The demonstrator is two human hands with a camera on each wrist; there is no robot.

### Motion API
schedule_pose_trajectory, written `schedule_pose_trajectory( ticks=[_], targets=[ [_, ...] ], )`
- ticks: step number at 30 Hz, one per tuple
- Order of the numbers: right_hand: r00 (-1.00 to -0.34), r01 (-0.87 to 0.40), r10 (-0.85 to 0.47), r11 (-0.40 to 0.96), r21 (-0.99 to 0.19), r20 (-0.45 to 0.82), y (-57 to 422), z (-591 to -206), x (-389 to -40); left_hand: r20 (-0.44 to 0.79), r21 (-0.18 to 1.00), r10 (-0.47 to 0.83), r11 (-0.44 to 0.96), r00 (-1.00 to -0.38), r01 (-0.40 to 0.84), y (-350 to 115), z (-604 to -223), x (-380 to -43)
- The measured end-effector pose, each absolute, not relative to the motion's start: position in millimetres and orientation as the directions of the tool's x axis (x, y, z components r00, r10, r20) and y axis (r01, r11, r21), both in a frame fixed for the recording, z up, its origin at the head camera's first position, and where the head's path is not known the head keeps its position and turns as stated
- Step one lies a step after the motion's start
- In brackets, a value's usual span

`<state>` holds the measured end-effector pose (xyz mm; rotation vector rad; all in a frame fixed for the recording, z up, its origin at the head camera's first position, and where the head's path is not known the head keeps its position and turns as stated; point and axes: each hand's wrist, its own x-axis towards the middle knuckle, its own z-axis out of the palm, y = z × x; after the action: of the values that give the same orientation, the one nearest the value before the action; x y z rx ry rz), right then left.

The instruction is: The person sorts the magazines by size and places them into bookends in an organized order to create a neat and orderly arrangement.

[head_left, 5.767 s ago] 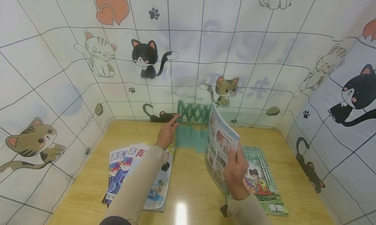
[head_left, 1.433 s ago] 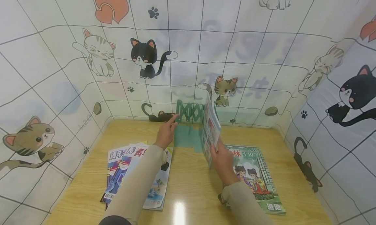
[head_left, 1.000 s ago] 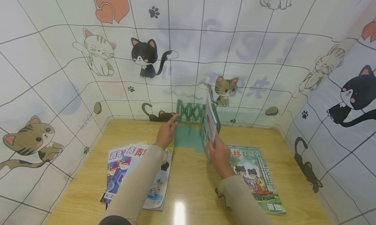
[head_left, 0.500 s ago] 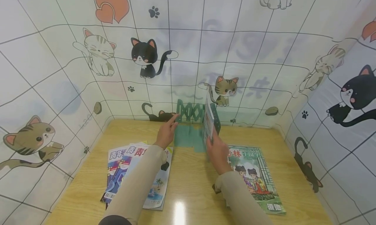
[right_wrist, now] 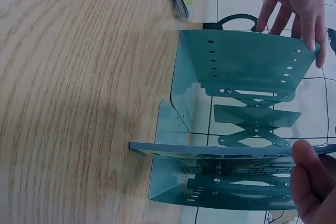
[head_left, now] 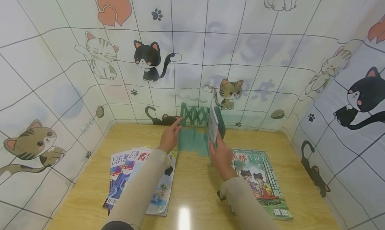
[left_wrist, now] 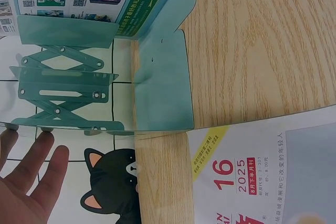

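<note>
A green metal expandable book rack [head_left: 190, 140] stands at the back of the table, its scissor-linked back [left_wrist: 65, 85] near the wall. My left hand [head_left: 169, 136] touches its left end plate from outside, fingers mostly straight [left_wrist: 31, 177]. The right hand [head_left: 222, 156] grips a magazine [head_left: 212, 130] by its near edge, thumb on the left face. In the right wrist view the magazine [right_wrist: 220, 150] stands upright between the end plates, close to the right one, its lower corner jutting past the base. The right hand's other fingers are largely hidden there.
Several magazines [head_left: 162, 190] lie fanned on the left of the table, partly under my left forearm. A green-covered magazine [head_left: 270, 186] lies flat on the right, beneath my right forearm. A cat-patterned wall covering [head_left: 192, 66] closes the back and sides.
The right hand has moved left and swung the magazine from an angled position to nearly edge-on, inside the rack. In the last half second it shifts only slightly. The left hand stays put.
</note>
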<state>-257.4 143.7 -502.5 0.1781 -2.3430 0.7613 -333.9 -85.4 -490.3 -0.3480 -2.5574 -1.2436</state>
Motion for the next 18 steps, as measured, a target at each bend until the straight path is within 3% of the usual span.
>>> schedule_pose_trajectory(
  ticks=[18],
  targets=[
    [-0.821,-0.323,0.007,0.818,-0.475,0.571,161.2,-516.6,-239.2,0.352,0.730,0.097,0.594,-0.931,0.338,-84.6,-490.0,-332.7]
  ],
)
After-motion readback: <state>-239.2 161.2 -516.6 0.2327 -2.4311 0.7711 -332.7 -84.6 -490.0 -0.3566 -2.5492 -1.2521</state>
